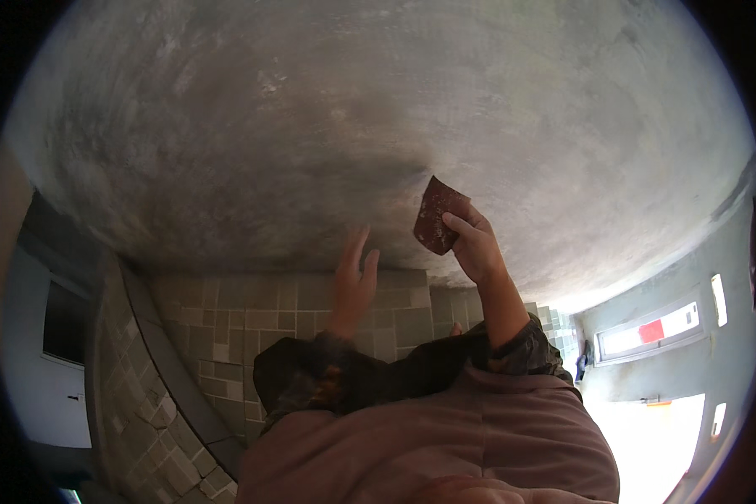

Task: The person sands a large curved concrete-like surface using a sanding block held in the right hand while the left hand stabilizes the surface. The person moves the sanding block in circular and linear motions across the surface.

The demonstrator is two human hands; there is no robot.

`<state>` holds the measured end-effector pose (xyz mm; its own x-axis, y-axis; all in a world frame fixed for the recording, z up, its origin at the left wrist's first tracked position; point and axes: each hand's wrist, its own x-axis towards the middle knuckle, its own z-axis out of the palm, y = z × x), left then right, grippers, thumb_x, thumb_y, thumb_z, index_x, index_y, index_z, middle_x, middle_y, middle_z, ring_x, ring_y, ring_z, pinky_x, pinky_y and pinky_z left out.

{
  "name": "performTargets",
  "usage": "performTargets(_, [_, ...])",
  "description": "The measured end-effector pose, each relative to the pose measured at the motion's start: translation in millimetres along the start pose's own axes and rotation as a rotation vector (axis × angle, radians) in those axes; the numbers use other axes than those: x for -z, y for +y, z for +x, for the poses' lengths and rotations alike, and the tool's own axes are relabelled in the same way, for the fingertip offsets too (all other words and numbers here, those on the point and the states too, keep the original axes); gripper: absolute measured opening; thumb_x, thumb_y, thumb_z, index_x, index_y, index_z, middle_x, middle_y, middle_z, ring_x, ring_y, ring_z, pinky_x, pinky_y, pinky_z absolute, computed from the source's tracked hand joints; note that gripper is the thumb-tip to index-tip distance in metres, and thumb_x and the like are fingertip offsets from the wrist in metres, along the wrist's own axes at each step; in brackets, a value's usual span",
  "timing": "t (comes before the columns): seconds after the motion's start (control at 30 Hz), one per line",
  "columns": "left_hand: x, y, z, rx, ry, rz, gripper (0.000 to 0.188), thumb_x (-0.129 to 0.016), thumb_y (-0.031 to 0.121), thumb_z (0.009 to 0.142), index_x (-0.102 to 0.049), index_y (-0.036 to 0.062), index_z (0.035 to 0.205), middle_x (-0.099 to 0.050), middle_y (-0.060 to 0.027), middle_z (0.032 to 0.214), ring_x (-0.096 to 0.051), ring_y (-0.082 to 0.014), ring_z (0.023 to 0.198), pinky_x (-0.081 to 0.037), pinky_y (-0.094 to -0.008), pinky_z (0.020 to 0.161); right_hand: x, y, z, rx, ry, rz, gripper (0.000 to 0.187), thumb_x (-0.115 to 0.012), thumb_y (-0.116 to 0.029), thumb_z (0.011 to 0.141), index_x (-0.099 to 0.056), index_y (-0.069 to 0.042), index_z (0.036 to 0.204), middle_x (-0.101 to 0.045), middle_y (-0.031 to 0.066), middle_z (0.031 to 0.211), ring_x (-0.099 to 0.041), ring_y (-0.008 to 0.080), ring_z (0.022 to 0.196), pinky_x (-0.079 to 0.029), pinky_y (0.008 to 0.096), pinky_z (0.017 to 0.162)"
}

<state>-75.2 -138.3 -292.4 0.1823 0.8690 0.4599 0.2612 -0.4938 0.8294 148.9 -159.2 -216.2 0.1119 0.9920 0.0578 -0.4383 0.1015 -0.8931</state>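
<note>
My right hand (477, 244) grips a piece of reddish-brown sandpaper (438, 217), thumb on its face and fingers behind. Pale dust flecks mark the sheet, which is slightly curved. Its top corner is close to a grey plastered wall (512, 109); whether it touches, I cannot tell. My left hand (355, 273) is raised to the left of it, holding nothing, thumb apart from the stretched fingers. The wall is blotchy, with a darker patch near the sandpaper and lighter scuffs higher up.
Below the wall lies a floor of patterned grey-brown tiles (227, 315). A dark raised edge (172, 370) runs along the left. Further left is a pale blue door (55, 395). On the right, a window (649, 332) and a bright opening (655, 445) break the side wall.
</note>
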Motion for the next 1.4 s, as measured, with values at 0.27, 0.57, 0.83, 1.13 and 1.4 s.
performTargets(0.27, [-26.1, 69.8, 36.2, 0.354, -0.099, -0.734, 0.043, -0.055, 0.020, 0.102, -0.050, 0.0000, 0.140, -0.060, -0.0100, 0.129, -0.059, -0.0189, 0.114, -0.047, -0.0336, 0.098, -0.4, -7.8, -1.4, -0.072, -0.226, 0.244, 0.048, -0.062, -0.011, 0.095, -0.045, 0.002, 0.138, -0.062, 0.0113, 0.125, -0.062, 0.0214, 0.114, -0.050, 0.0374, 0.099])
performTargets(0.57, [-27.0, 91.8, 31.7, 0.398, -0.045, -1.134, 0.027, -0.057, 0.015, 0.100, -0.054, 0.0031, 0.124, -0.061, -0.0066, 0.114, -0.061, -0.0183, 0.102, -0.050, -0.0341, 0.087, -2.6, -19.1, 2.8, -0.174, -0.173, -0.106, 0.051, -0.064, -0.014, 0.095, -0.047, 0.001, 0.141, -0.059, 0.0117, 0.129, -0.061, 0.0197, 0.112, -0.054, 0.0345, 0.091])
performTargets(0.83, [-20.0, 82.9, 23.1, 0.168, 0.377, -0.505, 0.013, -0.064, 0.008, 0.096, -0.057, 0.0040, 0.106, -0.061, -0.0041, 0.097, -0.059, -0.0110, 0.085, -0.050, -0.0265, 0.076, -9.5, -28.6, 11.9, 0.992, 0.440, -1.134, 0.047, -0.060, -0.003, 0.089, -0.058, -0.008, 0.136, -0.047, 0.0204, 0.145, -0.049, 0.0392, 0.129, -0.043, 0.0467, 0.104])
performTargets(1.13, [-22.0, 48.4, 52.8, -0.295, 0.458, 0.340, 0.014, -0.068, 0.005, 0.091, -0.060, 0.0015, 0.102, -0.061, -0.0111, 0.090, -0.060, -0.0208, 0.075, -0.049, -0.0306, 0.067, -11.0, -21.2, 34.3, 0.882, 0.517, -1.394, 0.063, -0.056, -0.002, 0.089, -0.043, -0.012, 0.149, -0.024, 0.0243, 0.160, -0.019, 0.0450, 0.149, -0.020, 0.0611, 0.118])
performTargets(1.4, [-40.7, 14.5, 65.7, -0.330, 0.408, 0.424, 0.014, -0.066, 0.006, 0.093, -0.059, 0.0010, 0.104, -0.062, -0.0139, 0.094, -0.062, -0.0266, 0.078, -0.050, -0.0365, 0.071, -14.6, -7.3, 32.3, 0.778, 0.356, -1.613, 0.072, -0.056, -0.003, 0.089, -0.034, -0.023, 0.155, -0.019, 0.0255, 0.160, -0.019, 0.0448, 0.148, -0.010, 0.0708, 0.115])
